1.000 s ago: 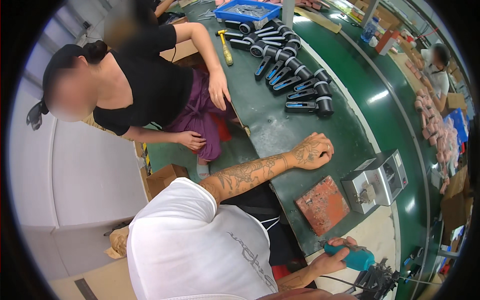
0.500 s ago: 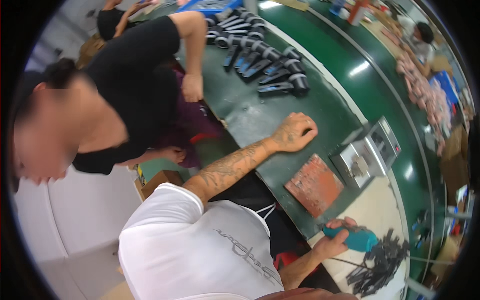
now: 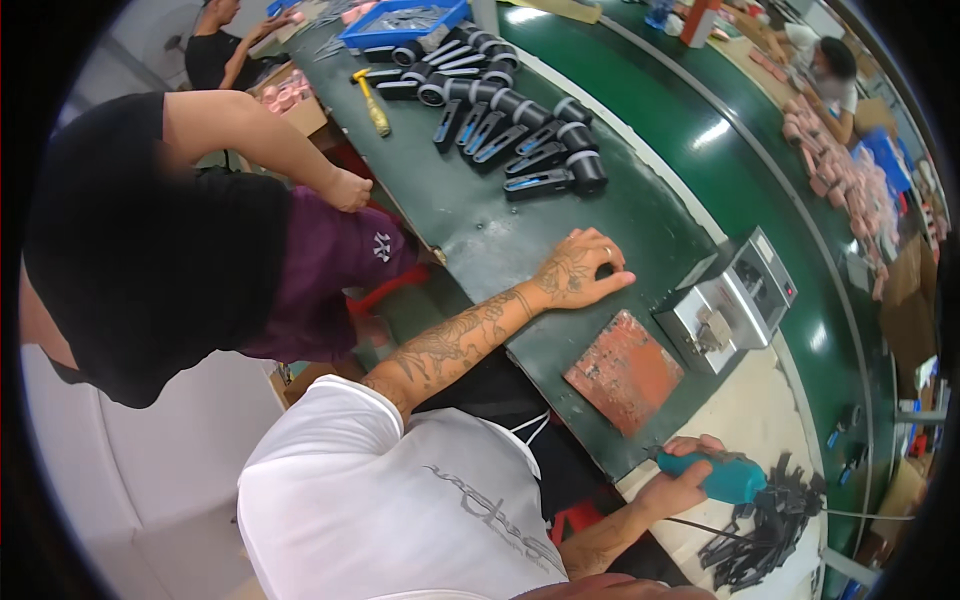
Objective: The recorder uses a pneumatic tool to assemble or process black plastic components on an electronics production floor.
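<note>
My left hand rests on the dark green bench top, fingers loosely bent and apart, with nothing visibly in it. Its tattooed forearm reaches out from my white shirt. Just beyond it lies a rust-red square plate, and a grey metal box machine stands to the right of the hand. My right hand is closed around a teal hand tool with a cable, low on the pale bench surface.
Several black handheld devices lie in rows farther up the bench, with a yellow-handled hammer and a blue tray. A person in black top and purple shorts stands close at left. Black parts are piled near my right hand.
My left hand has loosened from a fist to fingers stretched on the bench. The person at left has come closer and fills more of the view. My right hand still holds the teal tool.
</note>
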### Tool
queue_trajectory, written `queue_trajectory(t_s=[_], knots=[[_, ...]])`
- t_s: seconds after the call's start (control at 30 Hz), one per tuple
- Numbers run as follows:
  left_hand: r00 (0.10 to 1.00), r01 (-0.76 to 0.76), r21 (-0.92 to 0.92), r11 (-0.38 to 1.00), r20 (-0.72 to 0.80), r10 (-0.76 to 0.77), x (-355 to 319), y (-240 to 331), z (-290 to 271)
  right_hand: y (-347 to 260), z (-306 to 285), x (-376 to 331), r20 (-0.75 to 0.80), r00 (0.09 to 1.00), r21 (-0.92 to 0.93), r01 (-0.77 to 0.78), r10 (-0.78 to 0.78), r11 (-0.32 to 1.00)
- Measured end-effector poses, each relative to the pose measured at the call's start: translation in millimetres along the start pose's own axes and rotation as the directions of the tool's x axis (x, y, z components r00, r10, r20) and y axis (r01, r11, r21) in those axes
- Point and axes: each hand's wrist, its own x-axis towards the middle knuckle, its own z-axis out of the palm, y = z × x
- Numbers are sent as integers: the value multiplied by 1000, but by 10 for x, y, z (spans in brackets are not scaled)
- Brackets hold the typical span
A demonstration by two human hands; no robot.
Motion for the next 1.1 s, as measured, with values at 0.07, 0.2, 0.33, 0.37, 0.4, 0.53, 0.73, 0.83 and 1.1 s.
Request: queue_trajectory(t_s=[0.07,0.2,0.33,0.37,0.4,0.53,0.73,0.83,1.1], knots=[[1000,-5,-4,1000,2,5,-16,-1,2,-24,-7,141,-94,996,-118,-8,-3,993],[1000,7,-22,1000,29,-6,-21,-34,14,-20,7,637,-238,971,-346,-55,-31,937],[1000,27,7,1000,3,-27,-34,-39,-16,105,89,1029,-235,948,-459,86,-215,884],[1000,24,11,1000,10,-24,-33,-31,-26,139,91,1089,-220,953,-447,93,-210,890],[1000,19,11,1000,19,-19,-28,-38,-30,143,141,1130,-267,939,-446,76,-214,892],[999,33,-24,999,27,-33,8,-36,15,190,90,1313,-300,920,-494,76,-252,866],[1000,5,-30,1000,-8,-5,-9,-61,27,158,-95,1526,-236,938,-500,105,-252,860],[1000,27,-8,1000,6,-27,1,-42,15,222,-149,1496,-243,939,-511,91,-245,855],[995,92,-28,995,51,-91,47,6,-8,348,-128,1229,-260,936,-485,88,-239,870]])
